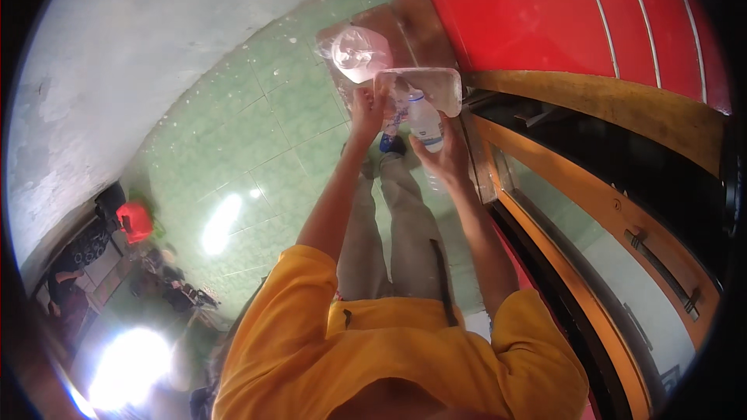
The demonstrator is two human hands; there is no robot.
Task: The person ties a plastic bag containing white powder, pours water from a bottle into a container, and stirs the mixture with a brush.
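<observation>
My right hand point(443, 157) is closed around a clear plastic bottle point(424, 118) with a blue ring at its neck and a label low on its side. The bottle tilts slightly, its neck pointing away from me. Behind it is a clear rectangular plastic tub point(445, 82) with a pale rim. At the tub's left side, my left hand point(366, 115) has its fingers curled in, seemingly gripping the tub's wall; the fingertips are partly hidden. Just beyond the left hand stands a pinkish-white, shiny, plastic-wrapped bundle point(362, 54).
A brown low table point(420, 31) carries the bundle. Red panels point(529, 15) rise at the far right, beside an orange wooden cabinet door point(599, 187) with a dark handle. Green tiles point(264, 140) cover the floor. A red object point(135, 222) lies by the left wall.
</observation>
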